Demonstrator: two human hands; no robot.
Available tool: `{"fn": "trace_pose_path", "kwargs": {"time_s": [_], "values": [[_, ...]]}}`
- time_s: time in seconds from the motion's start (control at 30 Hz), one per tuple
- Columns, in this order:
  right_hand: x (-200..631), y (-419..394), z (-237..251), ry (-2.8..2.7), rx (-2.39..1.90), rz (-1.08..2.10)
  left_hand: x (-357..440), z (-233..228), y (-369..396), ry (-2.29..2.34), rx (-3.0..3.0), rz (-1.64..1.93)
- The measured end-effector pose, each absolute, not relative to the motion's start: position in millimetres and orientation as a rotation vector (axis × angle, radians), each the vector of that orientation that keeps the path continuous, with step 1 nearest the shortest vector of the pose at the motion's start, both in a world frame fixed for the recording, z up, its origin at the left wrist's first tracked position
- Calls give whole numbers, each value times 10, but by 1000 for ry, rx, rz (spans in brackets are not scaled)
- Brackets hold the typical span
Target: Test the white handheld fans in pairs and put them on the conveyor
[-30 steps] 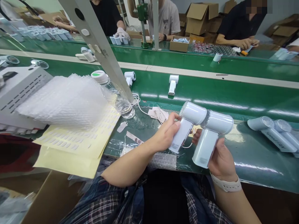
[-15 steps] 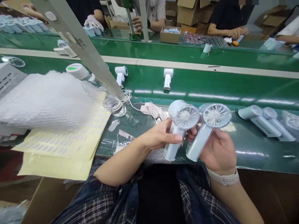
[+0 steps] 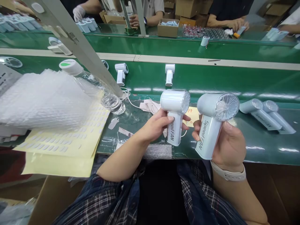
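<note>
My left hand (image 3: 157,125) grips a light-blue handheld fan (image 3: 174,101) by its handle, thumb across the front. "Speed FAN" lettering shows on that handle, partly covered by the thumb. In my right hand (image 3: 228,145) is a second light-blue handheld fan (image 3: 207,134), its printed side turned toward me and its clear ribbed grille facing right. Both fans are held upright above the bench edge, a small gap between them. Behind them a yellow paper note (image 3: 193,116) with red writing lies on the bench, beside a crumpled pale cloth (image 3: 150,106).
Two more fans (image 3: 263,117) lie on the bench at right. White fans (image 3: 169,75) stand on the green conveyor (image 3: 145,75). At left are foam sheets (image 3: 44,100), yellow sticker sheets (image 3: 58,165), a water bottle (image 3: 110,100) and a slanted metal post (image 3: 86,47). Co-workers sit across the line.
Both fans have been turned so their lettered handles face me. My right hand has moved right, widening the gap, and the left fan has risen. The yellow note now shows.
</note>
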State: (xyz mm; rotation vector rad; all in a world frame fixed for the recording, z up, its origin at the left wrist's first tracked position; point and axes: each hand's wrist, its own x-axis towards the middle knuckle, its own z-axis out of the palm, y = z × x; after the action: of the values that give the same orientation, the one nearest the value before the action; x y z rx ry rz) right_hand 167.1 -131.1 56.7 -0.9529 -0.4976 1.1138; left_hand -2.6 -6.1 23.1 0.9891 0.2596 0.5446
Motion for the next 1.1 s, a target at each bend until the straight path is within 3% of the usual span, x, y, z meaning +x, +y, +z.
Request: {"fn": "trace_pose_path", "kwargs": {"time_s": [0.27,1.1], "values": [[1718,-1426,458,-457,-1029,943,-19,245,-122,228,1079,543],[1609,-1103,255,-280,-1071,1067,171,-27,-3,367,928,629]]}}
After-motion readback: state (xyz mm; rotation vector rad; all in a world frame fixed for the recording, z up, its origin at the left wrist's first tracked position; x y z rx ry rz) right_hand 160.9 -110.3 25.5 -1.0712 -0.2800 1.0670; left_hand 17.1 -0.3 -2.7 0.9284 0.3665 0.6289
